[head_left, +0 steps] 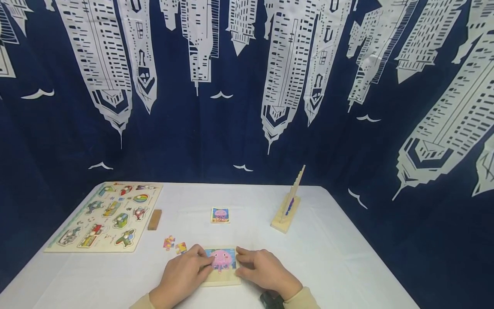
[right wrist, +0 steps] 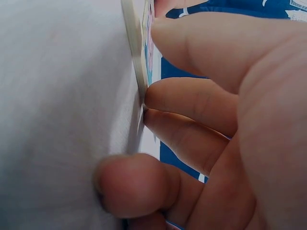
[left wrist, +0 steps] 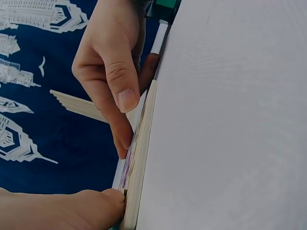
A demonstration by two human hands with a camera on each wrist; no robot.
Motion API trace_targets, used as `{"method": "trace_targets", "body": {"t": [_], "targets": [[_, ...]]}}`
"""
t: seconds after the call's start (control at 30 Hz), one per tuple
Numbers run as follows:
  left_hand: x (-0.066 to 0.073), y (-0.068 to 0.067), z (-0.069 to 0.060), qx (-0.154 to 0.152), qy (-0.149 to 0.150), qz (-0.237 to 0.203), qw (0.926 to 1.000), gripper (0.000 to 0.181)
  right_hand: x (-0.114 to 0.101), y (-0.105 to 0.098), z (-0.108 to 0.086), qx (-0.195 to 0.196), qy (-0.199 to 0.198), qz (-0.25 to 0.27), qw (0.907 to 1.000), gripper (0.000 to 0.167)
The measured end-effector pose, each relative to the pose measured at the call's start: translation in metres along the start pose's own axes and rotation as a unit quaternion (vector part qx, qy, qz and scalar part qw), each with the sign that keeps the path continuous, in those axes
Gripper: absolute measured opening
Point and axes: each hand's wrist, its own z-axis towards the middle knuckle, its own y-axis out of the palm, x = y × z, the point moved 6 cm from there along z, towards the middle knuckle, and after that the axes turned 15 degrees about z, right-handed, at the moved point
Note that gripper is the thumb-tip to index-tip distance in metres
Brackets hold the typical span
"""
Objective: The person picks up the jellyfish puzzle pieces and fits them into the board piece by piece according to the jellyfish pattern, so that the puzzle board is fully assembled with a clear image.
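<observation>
A shallow wooden puzzle board (head_left: 221, 281) lies flat before me, its upper part filled with a pink octopus picture (head_left: 222, 257) on blue and its lower strip bare wood. My left hand (head_left: 183, 272) is at the board's left side, thumb and forefinger bent over the picture's edge. Whether a piece sits between those fingertips is hidden. On the opposite side, my right hand (head_left: 266, 270) touches the board's right edge with forefinger and thumb apart. In the right wrist view, its fingertips (right wrist: 156, 96) rest against the board's edge (right wrist: 136, 62).
Loose puzzle pieces (head_left: 169, 243) lie left of the board. Behind it is a small octopus picture card (head_left: 220, 215). A large vehicle puzzle (head_left: 112, 216) and a wooden block (head_left: 155, 219) occupy the left. A wooden stand with an upright slat (head_left: 285, 212) is at the back right.
</observation>
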Motion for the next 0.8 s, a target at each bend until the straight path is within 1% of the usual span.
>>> {"method": "trace_targets", "body": {"t": [0.13,0.27,0.37,0.6,0.8], "targets": [[0.0016,-0.0004,0.0002,0.008,0.015,0.009,0.9998,0.019,-0.0012,-0.0009,-0.0007,0.002,-0.001,0.001,1.0000,0.044],[0.0017,0.0004,0.0000,0.002,0.009,0.017,0.9998,0.021,-0.0024,-0.0007,-0.0010,0.003,-0.001,-0.002,1.0000,0.043],[0.0012,0.0004,-0.0001,0.001,0.004,0.014,0.9999,0.021,-0.0033,-0.0008,-0.0010,0.004,0.000,-0.004,1.0000,0.043],[0.0018,-0.0002,0.0000,0.003,0.013,0.020,0.9997,0.020,-0.0046,-0.0012,-0.0009,0.003,0.001,-0.006,1.0000,0.044],[0.0017,0.0002,0.0007,0.009,0.011,0.016,0.9998,0.018,-0.0053,-0.0014,-0.0014,0.004,0.000,-0.003,1.0000,0.044]]}}
